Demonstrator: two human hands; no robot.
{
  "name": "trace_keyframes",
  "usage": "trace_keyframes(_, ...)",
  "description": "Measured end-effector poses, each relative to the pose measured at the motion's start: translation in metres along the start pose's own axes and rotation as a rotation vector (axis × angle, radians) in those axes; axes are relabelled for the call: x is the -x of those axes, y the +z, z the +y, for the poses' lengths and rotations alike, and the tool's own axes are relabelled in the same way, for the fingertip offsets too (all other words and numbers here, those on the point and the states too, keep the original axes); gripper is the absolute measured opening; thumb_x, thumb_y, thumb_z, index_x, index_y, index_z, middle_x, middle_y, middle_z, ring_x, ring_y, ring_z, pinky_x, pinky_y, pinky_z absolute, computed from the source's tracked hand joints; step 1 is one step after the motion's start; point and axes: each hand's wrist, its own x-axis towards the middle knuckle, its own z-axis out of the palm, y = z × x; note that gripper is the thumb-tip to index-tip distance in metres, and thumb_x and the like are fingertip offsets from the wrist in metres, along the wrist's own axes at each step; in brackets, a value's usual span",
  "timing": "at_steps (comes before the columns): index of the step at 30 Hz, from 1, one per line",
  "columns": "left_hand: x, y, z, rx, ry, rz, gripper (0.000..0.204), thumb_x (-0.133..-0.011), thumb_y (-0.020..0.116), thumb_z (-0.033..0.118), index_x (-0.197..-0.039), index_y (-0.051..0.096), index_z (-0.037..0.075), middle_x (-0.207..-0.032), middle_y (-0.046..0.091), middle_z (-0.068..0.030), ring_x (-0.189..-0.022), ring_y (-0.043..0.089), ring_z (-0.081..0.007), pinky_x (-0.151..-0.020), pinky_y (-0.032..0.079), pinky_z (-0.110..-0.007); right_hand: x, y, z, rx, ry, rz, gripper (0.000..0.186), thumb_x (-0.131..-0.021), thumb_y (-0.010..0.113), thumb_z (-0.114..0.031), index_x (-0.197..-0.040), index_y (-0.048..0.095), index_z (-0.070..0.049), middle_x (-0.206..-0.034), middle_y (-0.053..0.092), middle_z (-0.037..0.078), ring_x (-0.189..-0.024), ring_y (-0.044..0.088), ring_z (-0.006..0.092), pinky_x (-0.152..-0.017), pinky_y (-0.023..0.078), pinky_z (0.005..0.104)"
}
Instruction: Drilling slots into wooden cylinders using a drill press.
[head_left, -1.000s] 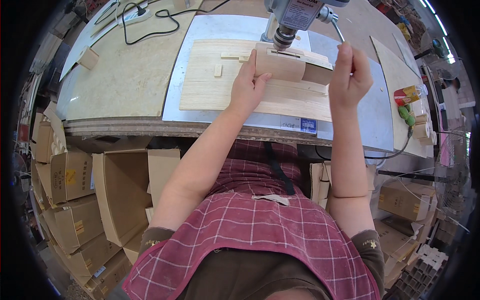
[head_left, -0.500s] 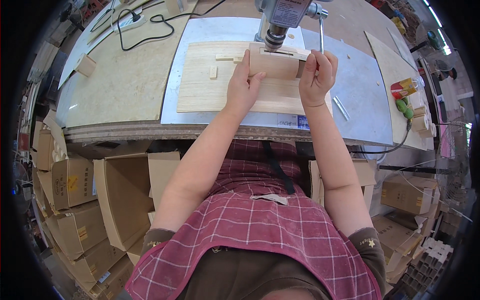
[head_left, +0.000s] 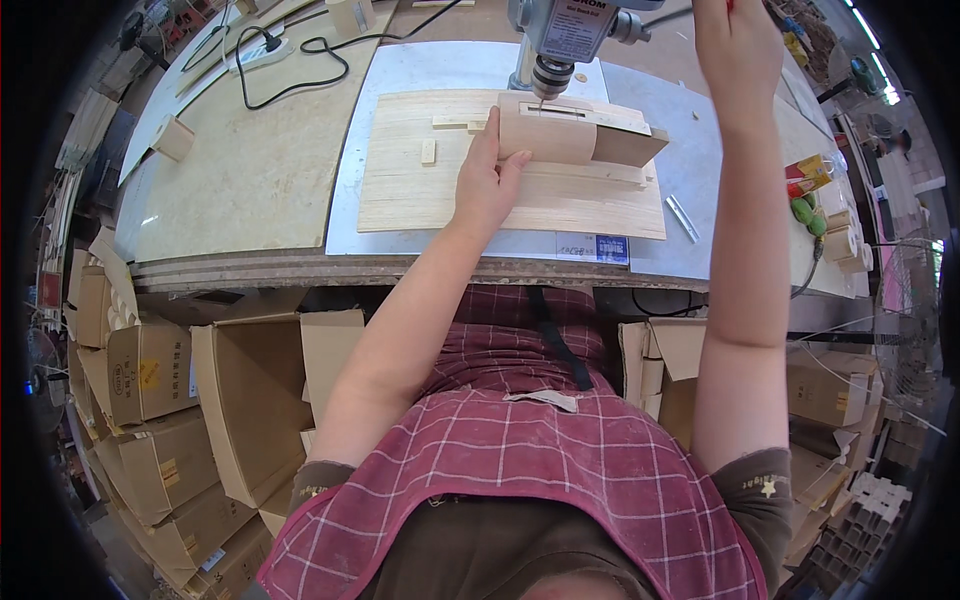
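Observation:
A pale wooden block with a rounded front (head_left: 545,140) lies on a flat wooden board (head_left: 420,205) under the bench drill (head_left: 575,28). My left hand (head_left: 487,178) grips its left end, thumb in front and fingers behind. Along its top runs a narrow slot, where the thin bit below the drill chuck (head_left: 551,78) comes down; whether it touches wood I cannot tell. A flat brownish piece (head_left: 630,147) sticks out of the block's right end. At the upper right my right hand (head_left: 738,50) is closed round the red-knobbed end of the drill's lever (head_left: 668,17), partly cut off by the picture's edge.
Small wood strips (head_left: 428,152) lie on the board, left of the block. A metal strip (head_left: 682,219) rests right of it. Further right are green fruits (head_left: 802,210) and a red-yellow package (head_left: 808,175). A power strip (head_left: 262,55) with black cable lies far left. Cardboard boxes (head_left: 250,400) stand below.
My right hand has left the block's right end and risen to the far right, onto the lever, which has swung up and right. The brownish piece now shows. My left hand stays on the block.

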Motion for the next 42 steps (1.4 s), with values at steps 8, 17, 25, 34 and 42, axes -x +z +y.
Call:
trace_keyframes(8, -0.001, -0.001, 0.001, -0.005, 0.037, 0.005, 0.061, -0.079, 0.060, 0.009, -0.131, 0.030, -0.002, -0.105, 0.053, -0.0184, -0.091, 0.056, -0.0250, -0.073, 0.047, -0.030, -0.040, 0.044, 0.031, 0.068, 0.191, -0.127, 0.030, -0.086, 0.045, -0.033, -0.088, 0.056, -0.005, -0.069, 0.058, 0.018, -0.067, 0.059, 0.0300, -0.061, 0.045, 0.0345)
trace_keyframes(17, 0.001, -0.007, 0.002, 0.039, -0.079, -0.047, 0.068, -0.075, 0.063, 0.006, -0.133, 0.028, 0.000, -0.108, 0.053, -0.0162, -0.087, 0.057, -0.0199, -0.066, 0.048, -0.027, 0.089, 0.032, 0.097, -0.376, 0.519, -0.579, 0.033, -0.082, 0.061, -0.025, -0.108, 0.057, -0.004, -0.093, 0.059, 0.005, -0.087, 0.054, 0.0109, -0.076, 0.043, 0.0259)
trace_keyframes(25, 0.011, -0.033, 0.025, -0.110, -0.226, -0.154, 0.078, -0.067, 0.067, 0.002, -0.135, 0.028, 0.008, -0.107, 0.055, -0.0123, -0.060, 0.055, -0.0156, -0.057, 0.045, -0.026, 0.159, 0.002, 0.082, -0.484, 0.726, -0.798, 0.030, -0.070, 0.072, -0.010, -0.096, 0.061, 0.000, -0.084, 0.063, 0.003, -0.078, 0.055, 0.0084, -0.070, 0.045, 0.0231)
trace_keyframes(34, 0.055, -0.084, 0.057, -0.060, -0.164, -0.284, 0.080, -0.066, 0.069, 0.001, -0.135, 0.027, 0.007, -0.101, 0.056, -0.0102, -0.056, 0.051, -0.0080, -0.052, 0.043, -0.021, 0.168, -0.049, 0.040, -0.614, 0.747, -0.787, 0.029, -0.067, 0.073, -0.008, -0.092, 0.062, 0.001, -0.079, 0.061, 0.002, -0.072, 0.054, 0.0081, -0.066, 0.044, 0.0223)
trace_keyframes(42, 0.052, -0.157, 0.065, 0.184, -0.369, 0.088, 0.053, -0.077, 0.063, 0.002, -0.124, 0.041, -0.003, -0.099, 0.059, -0.0101, -0.075, 0.056, -0.0078, -0.066, 0.046, -0.020, 0.171, -0.112, 0.072, -0.643, 0.826, -0.722, 0.019, -0.070, 0.066, 0.000, -0.087, 0.060, -0.001, -0.080, 0.057, 0.001, -0.073, 0.051, 0.0076, -0.066, 0.040, 0.0213)
